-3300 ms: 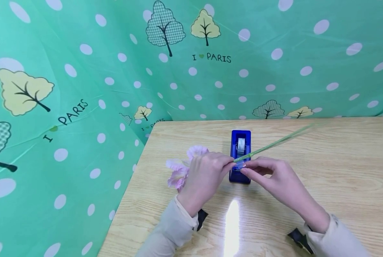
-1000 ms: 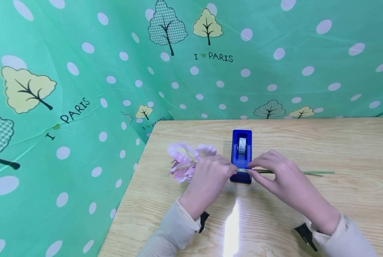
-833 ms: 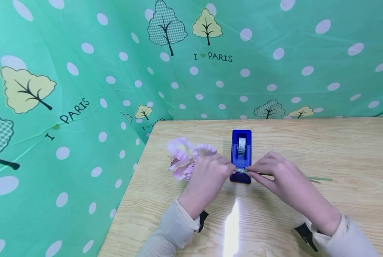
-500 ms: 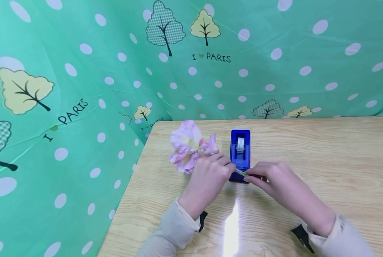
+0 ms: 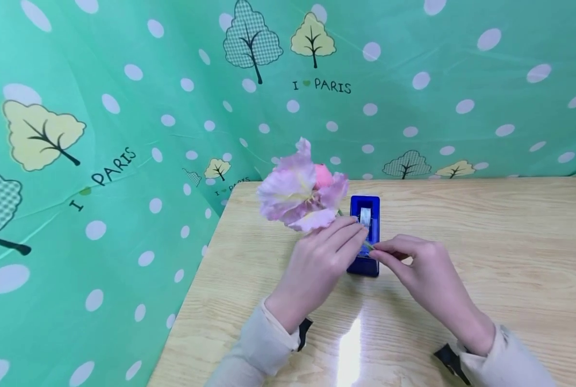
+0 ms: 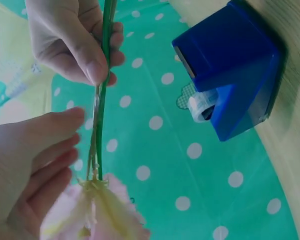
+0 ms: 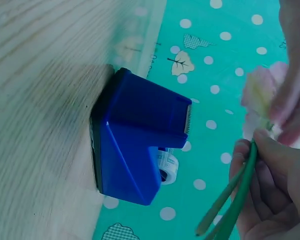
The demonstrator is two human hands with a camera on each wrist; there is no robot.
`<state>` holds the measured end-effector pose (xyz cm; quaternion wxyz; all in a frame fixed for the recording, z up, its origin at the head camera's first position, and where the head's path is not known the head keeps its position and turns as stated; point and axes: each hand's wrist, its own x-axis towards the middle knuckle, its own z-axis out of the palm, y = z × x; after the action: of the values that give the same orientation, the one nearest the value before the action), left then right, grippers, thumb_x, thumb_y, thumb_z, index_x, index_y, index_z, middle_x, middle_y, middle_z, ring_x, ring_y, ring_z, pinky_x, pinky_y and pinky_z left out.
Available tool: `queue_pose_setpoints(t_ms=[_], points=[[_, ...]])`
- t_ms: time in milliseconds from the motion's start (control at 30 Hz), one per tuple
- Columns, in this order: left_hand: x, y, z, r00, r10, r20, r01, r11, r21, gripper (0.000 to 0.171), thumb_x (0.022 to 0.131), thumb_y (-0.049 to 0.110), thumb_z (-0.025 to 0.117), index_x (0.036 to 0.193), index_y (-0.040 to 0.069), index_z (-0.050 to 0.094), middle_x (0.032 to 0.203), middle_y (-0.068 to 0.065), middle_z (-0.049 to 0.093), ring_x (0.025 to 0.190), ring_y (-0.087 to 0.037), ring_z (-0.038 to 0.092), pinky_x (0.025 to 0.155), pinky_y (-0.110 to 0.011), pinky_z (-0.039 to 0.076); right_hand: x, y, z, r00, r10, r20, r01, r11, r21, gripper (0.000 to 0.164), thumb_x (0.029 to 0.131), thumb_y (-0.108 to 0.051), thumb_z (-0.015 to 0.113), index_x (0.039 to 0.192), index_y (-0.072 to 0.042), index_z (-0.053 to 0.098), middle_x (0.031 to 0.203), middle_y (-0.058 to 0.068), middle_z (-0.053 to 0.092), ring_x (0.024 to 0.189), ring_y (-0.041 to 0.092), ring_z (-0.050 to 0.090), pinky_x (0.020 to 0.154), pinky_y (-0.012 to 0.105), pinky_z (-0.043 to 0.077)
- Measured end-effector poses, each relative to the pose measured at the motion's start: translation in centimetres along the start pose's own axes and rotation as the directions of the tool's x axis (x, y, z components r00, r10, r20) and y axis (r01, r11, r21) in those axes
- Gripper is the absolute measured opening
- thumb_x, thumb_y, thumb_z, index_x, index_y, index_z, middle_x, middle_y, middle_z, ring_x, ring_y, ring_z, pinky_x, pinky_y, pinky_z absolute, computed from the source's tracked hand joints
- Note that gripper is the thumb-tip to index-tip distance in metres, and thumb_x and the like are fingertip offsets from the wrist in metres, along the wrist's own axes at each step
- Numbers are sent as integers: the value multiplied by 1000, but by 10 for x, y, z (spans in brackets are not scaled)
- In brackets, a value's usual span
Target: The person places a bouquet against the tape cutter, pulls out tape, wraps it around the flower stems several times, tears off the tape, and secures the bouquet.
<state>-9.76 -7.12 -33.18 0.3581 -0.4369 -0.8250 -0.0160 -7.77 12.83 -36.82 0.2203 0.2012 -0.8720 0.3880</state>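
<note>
A bunch of artificial flowers (image 5: pixel 293 188), pale lilac-pink with one coral-pink bloom (image 5: pixel 323 175), is held up over the table's far left. My right hand (image 5: pixel 425 269) pinches its green stems (image 7: pixel 244 185) between thumb and fingers; their cut ends hang below that hand in the right wrist view. Beside the stems, just under the blooms, my left hand (image 5: pixel 317 266) has loosely extended fingers (image 6: pixel 55 167), with a gap to the stems in the left wrist view. Directly behind and below both hands stands a blue tape dispenser (image 5: pixel 364 266) holding a roll of clear tape (image 6: pixel 202 106).
The wooden table (image 5: pixel 510 231) reaches far to the right. Behind and to the left hangs a green dotted curtain (image 5: pixel 172 161) that meets the table's far and left edges. Black straps (image 5: pixel 304 333) show at both cuffs.
The flowers have risen and swung away from me, from lying sideways to slanting upward. My left hand has let go of the stems, while the right hand has kept hold of them.
</note>
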Motion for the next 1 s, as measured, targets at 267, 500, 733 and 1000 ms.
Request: queue_pose_setpoints(t_ms=[267, 500, 733, 1000], points=[[3, 13, -3, 957, -242, 159, 288, 852, -436, 9, 90, 18, 74, 93, 11, 78, 88, 4, 76, 81, -4, 69, 76, -10, 53, -1, 3, -1, 991, 116, -60, -111, 990, 82, 7, 83, -5, 79, 87, -11, 78, 82, -2, 76, 73, 2, 68, 65, 9, 52], [4, 26, 11, 674, -390, 628, 739, 349, -576, 21, 87, 34, 76, 90, 13, 80, 80, 7, 76, 67, 11, 63, 62, -10, 52, 0, -2, -4, 973, 231, -6, -222, 942, 253, 8, 85, -9, 77, 93, -9, 79, 86, 2, 77, 74, 2, 71, 62, 18, 57], [2, 35, 24, 671, -324, 667, 729, 124, -673, 20, 87, 28, 77, 91, 9, 80, 80, 3, 77, 69, 8, 67, 66, -15, 55, 0, -13, -9, 953, 301, 19, -291, 900, 326, 8, 86, -14, 78, 94, -14, 81, 88, -1, 78, 69, 6, 69, 54, 19, 52], [1, 40, 23, 611, -383, 693, 749, -3, -663, 12, 85, 15, 75, 80, 4, 77, 75, -3, 76, 64, 4, 66, 64, -17, 56, 1, -14, -13, 932, 356, 64, -356, 868, 348, 13, 87, -19, 77, 96, -10, 80, 90, -5, 78, 82, 4, 72, 66, 18, 57]])
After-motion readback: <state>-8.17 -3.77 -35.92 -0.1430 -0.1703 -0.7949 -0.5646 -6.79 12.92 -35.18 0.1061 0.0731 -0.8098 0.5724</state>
